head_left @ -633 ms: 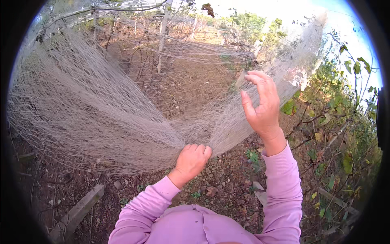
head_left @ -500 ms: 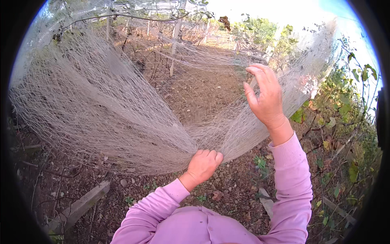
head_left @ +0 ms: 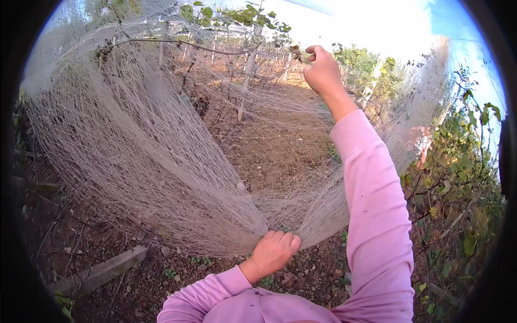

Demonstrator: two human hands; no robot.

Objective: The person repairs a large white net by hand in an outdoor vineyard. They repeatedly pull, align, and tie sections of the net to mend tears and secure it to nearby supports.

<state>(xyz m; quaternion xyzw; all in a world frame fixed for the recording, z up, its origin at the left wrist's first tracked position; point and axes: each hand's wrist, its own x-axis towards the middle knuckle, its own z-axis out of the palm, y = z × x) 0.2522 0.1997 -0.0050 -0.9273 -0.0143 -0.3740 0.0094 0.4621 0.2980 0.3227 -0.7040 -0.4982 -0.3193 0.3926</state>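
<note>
A pale, fine-meshed net (head_left: 161,161) spreads in wide folds across the view, bunched together low in the middle. My left hand (head_left: 274,250) is closed round that gathered bunch, close in front of my chest. Up and far ahead, my right hand (head_left: 325,72) is raised with its fingers curled. A brown dried leaf (head_left: 295,52) shows right beside its fingertips, below the leafy vine. Whether those fingers touch the leaf or pinch a strand of net is too fine to make out.
A vine stem (head_left: 188,44) runs across the top behind the net, with green leaves (head_left: 247,16). Posts (head_left: 248,75) stand beyond it. A concrete beam (head_left: 102,269) lies at the lower left on stony soil. Leafy plants (head_left: 458,199) crowd the right side.
My right hand has reached up and forward to the left, from loosely spread to curled fingers beside the dried leaf. My left hand keeps its hold on the net. The view has tilted upward.
</note>
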